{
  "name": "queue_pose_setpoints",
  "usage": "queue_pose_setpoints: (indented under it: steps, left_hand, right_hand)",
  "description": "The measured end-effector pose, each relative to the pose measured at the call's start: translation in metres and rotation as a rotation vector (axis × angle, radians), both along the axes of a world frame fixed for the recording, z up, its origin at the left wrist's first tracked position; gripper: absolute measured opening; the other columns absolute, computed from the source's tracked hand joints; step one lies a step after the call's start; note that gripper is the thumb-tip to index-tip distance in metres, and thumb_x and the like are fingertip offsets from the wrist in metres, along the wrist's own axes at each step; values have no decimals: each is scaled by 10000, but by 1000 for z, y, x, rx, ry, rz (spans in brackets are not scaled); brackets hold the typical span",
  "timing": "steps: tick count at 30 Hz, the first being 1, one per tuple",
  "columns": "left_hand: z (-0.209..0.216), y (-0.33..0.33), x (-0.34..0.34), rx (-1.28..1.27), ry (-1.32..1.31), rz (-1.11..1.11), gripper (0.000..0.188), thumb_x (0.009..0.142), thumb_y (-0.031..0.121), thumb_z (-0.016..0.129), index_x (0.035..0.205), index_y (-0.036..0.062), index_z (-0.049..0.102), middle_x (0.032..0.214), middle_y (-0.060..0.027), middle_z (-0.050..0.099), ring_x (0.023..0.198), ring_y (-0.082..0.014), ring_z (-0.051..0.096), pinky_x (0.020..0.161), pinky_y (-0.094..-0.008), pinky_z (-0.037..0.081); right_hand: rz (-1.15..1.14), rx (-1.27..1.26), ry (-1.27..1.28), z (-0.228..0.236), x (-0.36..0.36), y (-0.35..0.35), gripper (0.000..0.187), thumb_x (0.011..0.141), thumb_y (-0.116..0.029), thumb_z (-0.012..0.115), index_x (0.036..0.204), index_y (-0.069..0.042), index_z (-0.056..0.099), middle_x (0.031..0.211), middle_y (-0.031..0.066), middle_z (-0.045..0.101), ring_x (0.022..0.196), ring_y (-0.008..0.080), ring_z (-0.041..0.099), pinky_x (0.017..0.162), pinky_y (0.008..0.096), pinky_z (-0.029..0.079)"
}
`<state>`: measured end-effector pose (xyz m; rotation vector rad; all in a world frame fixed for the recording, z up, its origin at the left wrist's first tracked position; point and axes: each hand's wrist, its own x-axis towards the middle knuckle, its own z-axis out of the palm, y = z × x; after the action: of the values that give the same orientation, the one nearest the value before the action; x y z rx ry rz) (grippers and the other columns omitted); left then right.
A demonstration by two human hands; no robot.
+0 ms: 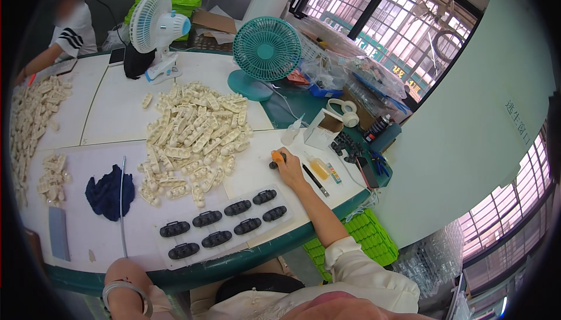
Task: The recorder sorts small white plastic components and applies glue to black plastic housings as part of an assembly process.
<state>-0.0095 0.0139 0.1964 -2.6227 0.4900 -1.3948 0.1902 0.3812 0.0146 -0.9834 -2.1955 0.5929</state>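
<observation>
My right hand [288, 170] reaches over the right part of the white table, fingers closed around a small orange and black object [277, 157]. Its exact kind I cannot make out. Below and left of that hand lies a pale tray [225, 219] bearing two rows of black oval parts [237, 207]. A black pen-like stick [315, 180] lies just right of my right hand. My left hand [127, 270], with a bangle at the wrist, is low at the table's front edge; its fingers are hidden. Near it ends a thin grey rod [123, 203], lying across a dark blue cloth [108, 192].
A large heap of cream plastic parts [196, 133] covers the middle; more [35, 121] lie left. A white fan [153, 25] and a green fan [266, 51] stand behind. A dropper bottle [290, 133], an open box [321, 130] and headphones [346, 113] are right. Another person sits far left.
</observation>
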Motion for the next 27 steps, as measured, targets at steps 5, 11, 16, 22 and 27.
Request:
queue_pose_setpoints:
  steps: [5, 11, 16, 22, 27]
  left_hand:
    - [-2, 0, 0, -9, 8, -3, 160, 690, 99, 476, 582, 9, 552, 540, -128, 496, 503, -274, 524, 430, -447, 412]
    - [0, 1, -1, 31, 28, -2, 162, 697, 97, 467, 588, 11, 552, 549, -129, 499, 507, -276, 527, 434, -446, 413]
    - [-1, 2, -1, 27, 12, 4, 148, 692, 91, 478, 592, 10, 552, 550, -130, 498, 510, -279, 530, 435, -442, 414]
    - [2, 3, -2, 7, 31, 6, 142, 696, 91, 488, 605, 7, 557, 557, -124, 503, 513, -275, 530, 433, -436, 413]
    - [-1, 0, 0, -10, 1, 23, 138, 695, 84, 489, 596, 12, 553, 548, -118, 499, 504, -269, 524, 434, -431, 413]
  right_hand:
    - [72, -112, 95, -3, 2, 3, 243, 900, -210, 370, 837, -34, 526, 621, 60, 523, 508, 112, 471, 498, 241, 383]
    - [32, -131, 120, -2, 1, 3, 282, 913, -233, 358, 810, -40, 535, 607, 39, 510, 484, 86, 445, 468, 227, 365]
    - [28, -143, 134, -5, 1, 5, 280, 909, -240, 375, 795, -40, 535, 606, 30, 507, 475, 78, 437, 454, 221, 352]
    - [28, -166, 150, -4, 1, 4, 260, 904, -236, 387, 804, -50, 538, 600, 22, 497, 465, 72, 432, 430, 214, 337]
    - [26, -160, 148, -5, 1, 6, 252, 901, -234, 391, 811, -51, 539, 596, 24, 497, 454, 72, 431, 409, 217, 330]
